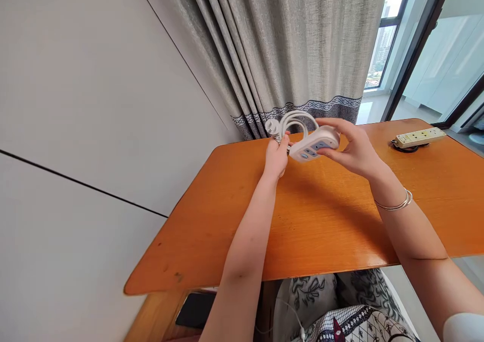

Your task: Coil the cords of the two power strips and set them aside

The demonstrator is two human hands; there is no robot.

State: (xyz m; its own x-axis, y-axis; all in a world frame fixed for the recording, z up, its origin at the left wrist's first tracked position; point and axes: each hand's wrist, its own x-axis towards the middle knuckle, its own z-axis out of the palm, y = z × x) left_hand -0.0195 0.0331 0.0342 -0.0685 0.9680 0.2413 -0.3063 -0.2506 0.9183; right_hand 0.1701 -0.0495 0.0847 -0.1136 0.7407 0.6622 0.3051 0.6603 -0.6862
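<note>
Above the far part of the table, my right hand (351, 148) grips one end of a white power strip (308, 149), thumb below and fingers over the top. Its blue-marked sockets face toward me. My left hand (277, 156) is closed around the strip's white cord (298, 116), which is looped in a bundle. The white plug (272, 127) sticks up just over my left fingers. Part of the cord bundle is hidden behind the left hand and the strip.
A second, cream-coloured power strip (419, 137) with a dark cord lies at the table's right rear. The orange wooden table (234, 195) has a pale wall on its left and a grey curtain (302, 44) behind. Below the front edge is a black phone-like object (195, 309).
</note>
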